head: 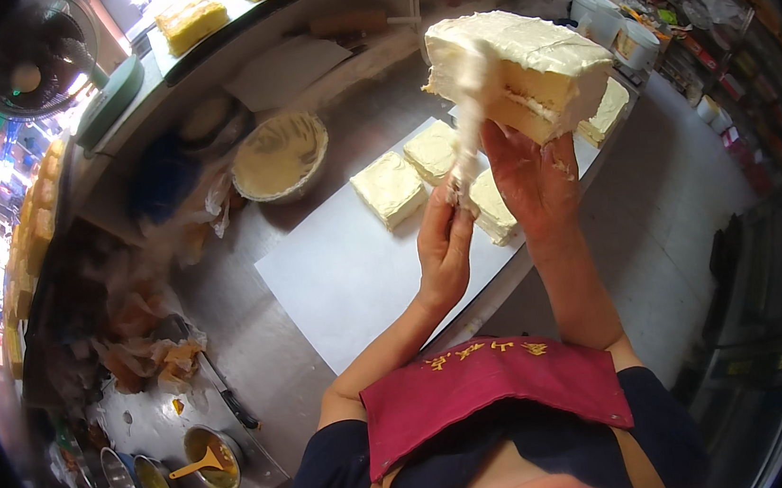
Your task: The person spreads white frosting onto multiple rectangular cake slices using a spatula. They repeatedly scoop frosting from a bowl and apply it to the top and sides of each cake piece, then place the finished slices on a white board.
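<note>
My left hand point(445, 245) grips a cream-coated spatula point(470, 114), its blade blurred against the near left side of a layered sponge cake block point(519, 37). From below, my right hand point(535, 186) holds that block up above the table, fingers beneath it. Pale cream covers its top and part of its sides. Bare yellow sponge with a cream layer shows on the side towards me. Under and beyond my hands, several cream-covered cake blocks point(389, 188) lie on white paper point(337, 271). One is partly hidden by my left hand and the spatula.
A bowl point(280, 157) with cream smeared inside stands left of the paper on the metal table point(252, 280). Farther left lie a knife point(232, 396), crumpled wrappings point(153, 358) and metal bowls, one holding a yellow spatula point(200, 465). Uncoated cakes point(193, 25) sit on the upper shelf beside a fan point(43, 59).
</note>
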The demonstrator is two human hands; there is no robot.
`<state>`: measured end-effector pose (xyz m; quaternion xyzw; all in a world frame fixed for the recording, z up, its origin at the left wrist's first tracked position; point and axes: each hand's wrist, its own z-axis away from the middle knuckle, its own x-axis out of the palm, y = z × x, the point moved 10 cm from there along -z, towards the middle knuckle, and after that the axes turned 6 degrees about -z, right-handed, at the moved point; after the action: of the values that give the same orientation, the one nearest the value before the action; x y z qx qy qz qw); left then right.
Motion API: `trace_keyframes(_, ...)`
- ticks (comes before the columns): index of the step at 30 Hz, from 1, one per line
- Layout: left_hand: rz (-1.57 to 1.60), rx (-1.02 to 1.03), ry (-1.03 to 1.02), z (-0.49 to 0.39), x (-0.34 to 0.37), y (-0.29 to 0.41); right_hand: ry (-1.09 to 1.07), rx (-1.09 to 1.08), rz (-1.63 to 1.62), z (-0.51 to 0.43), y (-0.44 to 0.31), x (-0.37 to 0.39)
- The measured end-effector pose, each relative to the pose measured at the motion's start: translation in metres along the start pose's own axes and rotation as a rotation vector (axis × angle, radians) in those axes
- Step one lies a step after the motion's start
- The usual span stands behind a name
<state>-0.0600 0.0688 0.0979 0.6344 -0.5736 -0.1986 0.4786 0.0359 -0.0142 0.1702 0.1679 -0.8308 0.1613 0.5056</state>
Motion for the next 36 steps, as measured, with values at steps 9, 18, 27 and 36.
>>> trace_keyframes(9,-1.116,0.694,0.021,-0.039,-0.035,0.102,0.092,0.001,0.004,0.012,-0.002,-0.005)
trace_keyframes(18,-1.496,0.854,0.025,-0.048,-0.066,0.173,0.067,-0.085,0.122,0.011,-0.03,0.012)
trace_keyframes(27,-1.577,0.933,-0.173,-0.052,-0.016,0.18,0.192,-0.098,0.129,0.015,-0.029,-0.009)
trace_keyframes(36,-1.511,0.947,-0.176,-0.041,-0.019,0.17,0.144,-0.086,0.076,0.015,-0.04,-0.007)
